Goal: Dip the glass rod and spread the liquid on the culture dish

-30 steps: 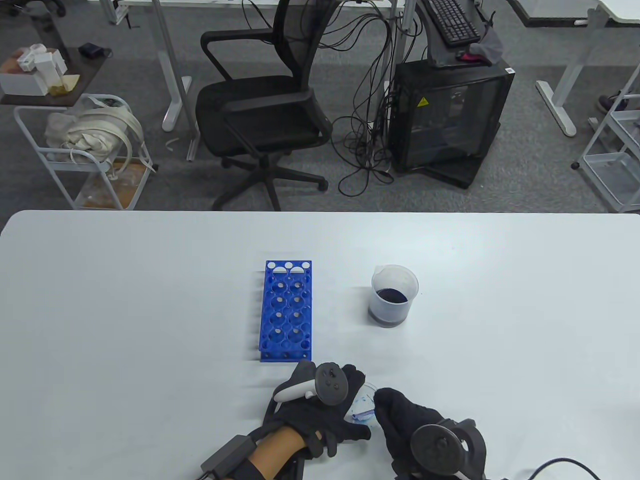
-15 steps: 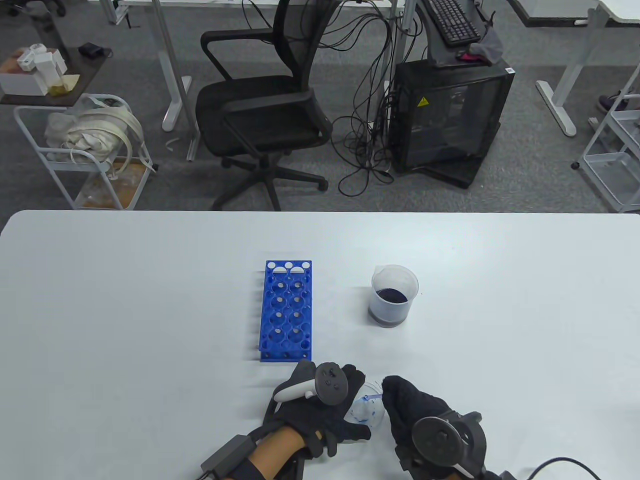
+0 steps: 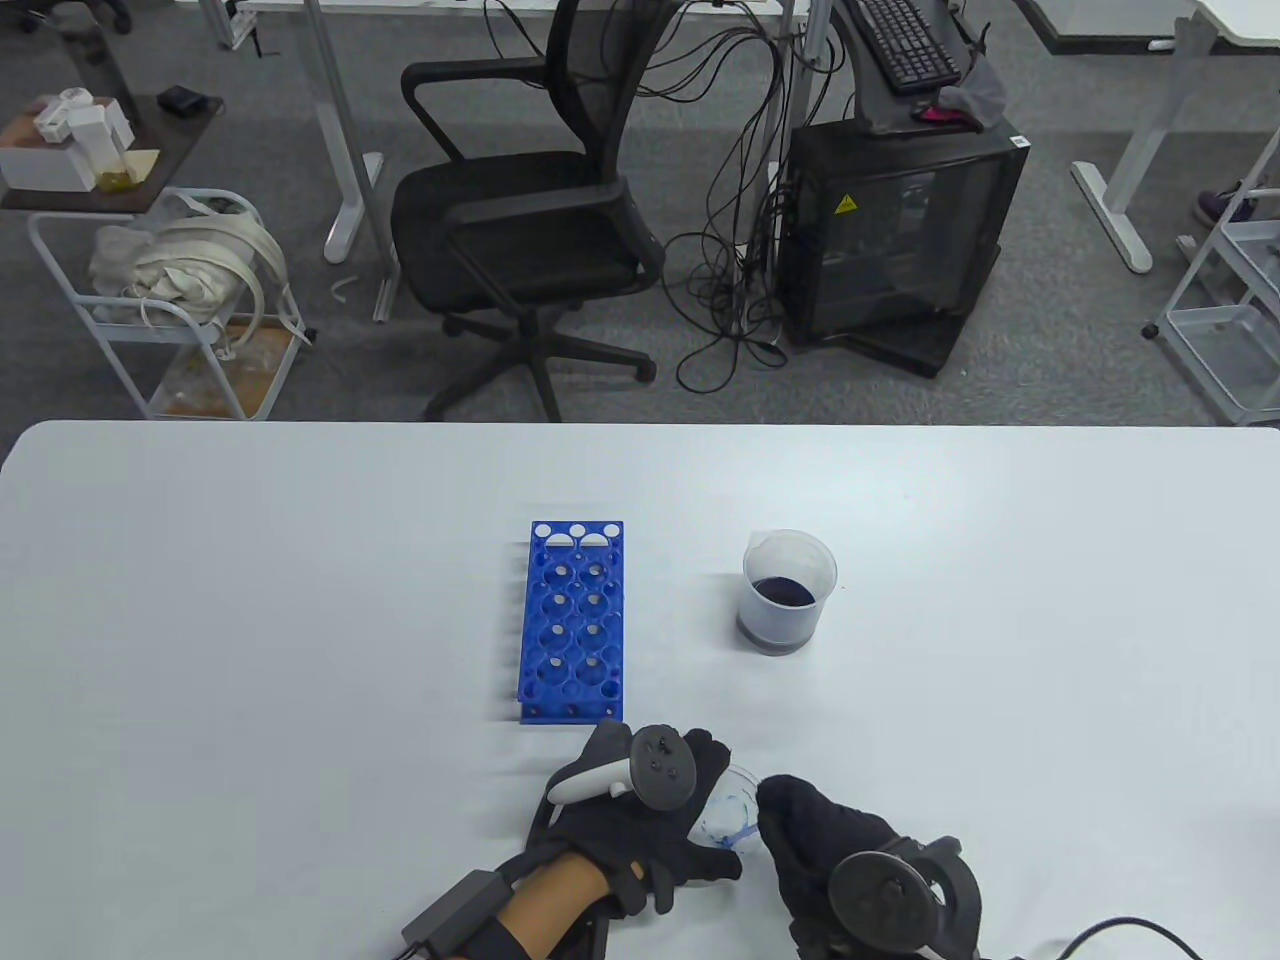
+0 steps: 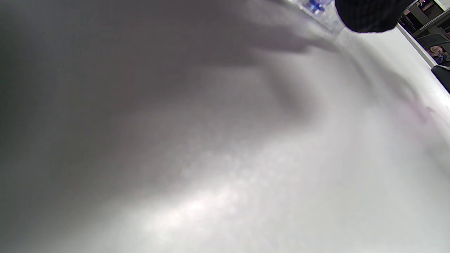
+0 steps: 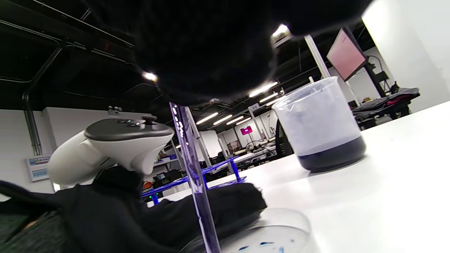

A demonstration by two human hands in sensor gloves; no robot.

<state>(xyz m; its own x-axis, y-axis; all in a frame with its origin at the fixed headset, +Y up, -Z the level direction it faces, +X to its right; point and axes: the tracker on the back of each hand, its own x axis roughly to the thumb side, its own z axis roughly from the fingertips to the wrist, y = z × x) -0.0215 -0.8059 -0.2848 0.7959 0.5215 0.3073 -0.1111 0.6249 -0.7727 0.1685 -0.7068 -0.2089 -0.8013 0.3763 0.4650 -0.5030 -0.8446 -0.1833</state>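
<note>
My right hand (image 3: 830, 840) sits low at the near edge of the white table (image 3: 250, 600), its fingers closed around the glass rod (image 5: 195, 175), which comes down out of my glove in the right wrist view and slants into the culture dish (image 5: 281, 225). The rod shows a violet tint along its length, and small blue drops lie on the dish floor near its lower end. In the table view the dish (image 3: 728, 810) is a clear shallow round with blue streaks inside, lying between my two hands, and the rod's tip shows there as a short blue line (image 3: 742, 832) beside my right fingers. My left hand (image 3: 640, 810) lies flat on the table with the fingers spread toward the dish's left rim; it seems to steady the dish, though I cannot tell from these views whether the fingers actually touch the glass. The left wrist view is mostly blurred tabletop, with one gloved fingertip (image 4: 369, 14) at the top edge. Farther back on the table stands the beaker (image 3: 789, 590), clear with dark blue liquid at the bottom, and to its left the blue test tube rack (image 3: 573, 620), just beyond my left hand.
</note>
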